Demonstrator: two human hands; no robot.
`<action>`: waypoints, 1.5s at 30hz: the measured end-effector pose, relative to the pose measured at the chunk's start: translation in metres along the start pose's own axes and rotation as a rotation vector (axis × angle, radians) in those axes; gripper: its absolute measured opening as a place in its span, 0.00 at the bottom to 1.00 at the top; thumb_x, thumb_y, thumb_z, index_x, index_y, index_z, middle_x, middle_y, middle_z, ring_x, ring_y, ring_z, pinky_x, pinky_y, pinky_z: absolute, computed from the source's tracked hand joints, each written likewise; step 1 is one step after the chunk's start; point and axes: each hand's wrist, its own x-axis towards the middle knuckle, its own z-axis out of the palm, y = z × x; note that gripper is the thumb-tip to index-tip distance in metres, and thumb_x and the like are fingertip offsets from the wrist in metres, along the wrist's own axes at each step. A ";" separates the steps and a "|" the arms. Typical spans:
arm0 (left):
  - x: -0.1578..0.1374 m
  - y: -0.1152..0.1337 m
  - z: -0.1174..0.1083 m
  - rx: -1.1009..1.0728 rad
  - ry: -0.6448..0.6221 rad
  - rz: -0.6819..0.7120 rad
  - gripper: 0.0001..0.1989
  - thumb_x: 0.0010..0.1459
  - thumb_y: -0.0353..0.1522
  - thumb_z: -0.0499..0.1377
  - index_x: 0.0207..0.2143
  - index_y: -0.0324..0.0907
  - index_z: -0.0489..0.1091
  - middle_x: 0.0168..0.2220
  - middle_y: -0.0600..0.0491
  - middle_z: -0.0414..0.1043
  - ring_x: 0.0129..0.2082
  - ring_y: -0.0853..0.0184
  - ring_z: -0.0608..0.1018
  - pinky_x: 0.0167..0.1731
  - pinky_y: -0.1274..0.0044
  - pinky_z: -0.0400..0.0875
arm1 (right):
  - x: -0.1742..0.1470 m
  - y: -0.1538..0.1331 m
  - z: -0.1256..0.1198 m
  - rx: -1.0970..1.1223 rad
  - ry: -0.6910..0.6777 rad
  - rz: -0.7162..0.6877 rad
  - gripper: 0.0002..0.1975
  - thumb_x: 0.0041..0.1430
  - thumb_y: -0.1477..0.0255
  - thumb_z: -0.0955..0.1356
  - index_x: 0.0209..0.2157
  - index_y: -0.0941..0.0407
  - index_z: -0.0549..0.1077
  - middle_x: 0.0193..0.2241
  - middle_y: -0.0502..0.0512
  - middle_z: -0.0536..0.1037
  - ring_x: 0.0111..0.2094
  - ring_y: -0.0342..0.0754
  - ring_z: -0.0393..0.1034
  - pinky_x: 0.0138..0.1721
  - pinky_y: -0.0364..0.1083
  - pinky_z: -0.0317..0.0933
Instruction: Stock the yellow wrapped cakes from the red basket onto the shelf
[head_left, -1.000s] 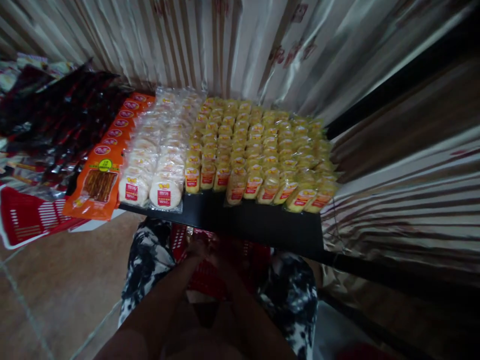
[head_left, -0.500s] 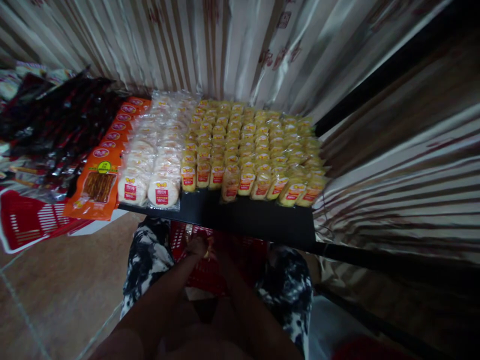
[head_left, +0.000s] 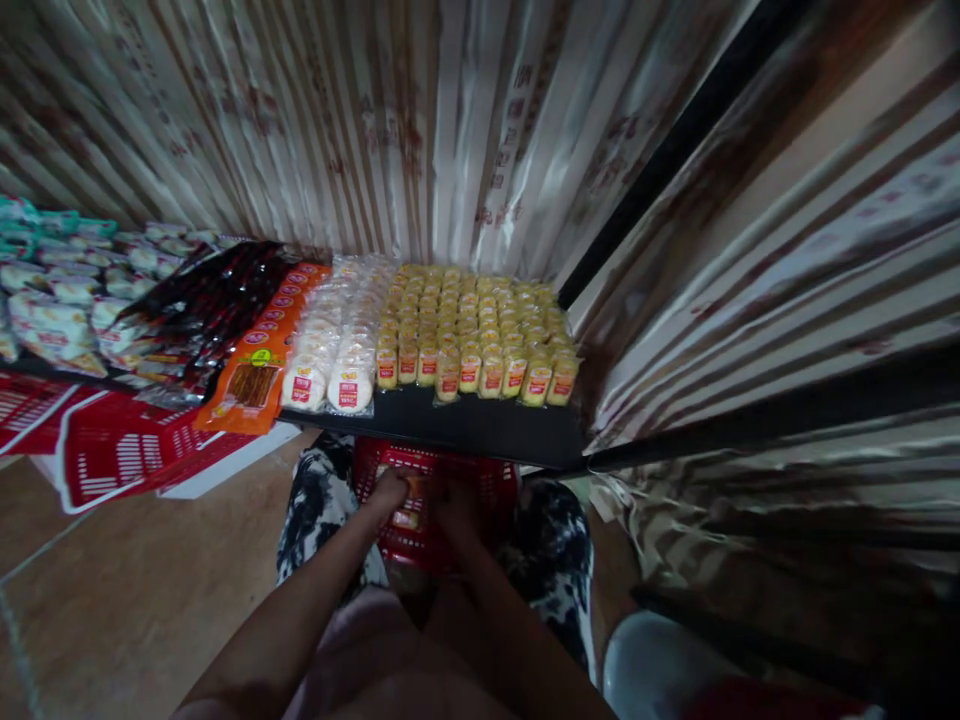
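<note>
Between my knees stands a red plastic basket (head_left: 409, 552), partly under the shelf edge. Inside it are small yellowish wrapped packets (head_left: 406, 520), too dim to read. My left hand (head_left: 390, 490) is in the basket, fingers curled inward near a brownish-yellow thing that I cannot make out. Beside it, my right hand (head_left: 455, 508) reaches down into shadow, its fingers hidden by the dark. Above the hands, rows of small yellow wrapped cakes (head_left: 470, 370) line the black shelf (head_left: 480, 430). Left of them stand clear packs of round white crackers (head_left: 350, 390).
Orange snack bags (head_left: 255, 385), dark red-black packets (head_left: 217, 310) and white bags (head_left: 52, 325) continue leftward on the shelf. More red baskets (head_left: 112, 450) sit at lower left. Striped curtain (head_left: 465, 130) hangs behind and right. A pale round container (head_left: 652, 660) stands at lower right.
The view has shifted, so the shelf appears smaller and more of its left side shows. My hands stay inside the basket and are slightly farther apart.
</note>
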 end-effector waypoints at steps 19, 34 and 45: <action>-0.052 0.081 -0.033 0.150 -0.190 0.420 0.21 0.43 0.25 0.58 0.43 0.36 0.69 0.32 0.54 0.73 0.29 0.72 0.72 0.31 0.81 0.66 | -0.033 -0.050 -0.046 0.284 -0.340 -0.318 0.11 0.47 0.71 0.66 0.35 0.57 0.70 0.25 0.48 0.76 0.26 0.42 0.68 0.26 0.39 0.60; -0.048 0.105 -0.031 0.112 0.210 0.611 0.14 0.50 0.29 0.57 0.41 0.38 0.67 0.34 0.52 0.73 0.31 0.71 0.73 0.33 0.80 0.68 | -0.005 -0.110 -0.072 0.088 0.039 -0.463 0.16 0.50 0.67 0.66 0.42 0.55 0.73 0.28 0.50 0.74 0.27 0.43 0.67 0.32 0.42 0.63; -0.029 0.164 -0.041 0.213 0.494 0.598 0.16 0.54 0.29 0.57 0.46 0.38 0.65 0.37 0.51 0.72 0.35 0.69 0.73 0.39 0.78 0.67 | 0.027 -0.143 -0.082 -0.034 0.490 -0.647 0.20 0.58 0.72 0.58 0.52 0.57 0.66 0.47 0.62 0.66 0.50 0.51 0.60 0.52 0.52 0.58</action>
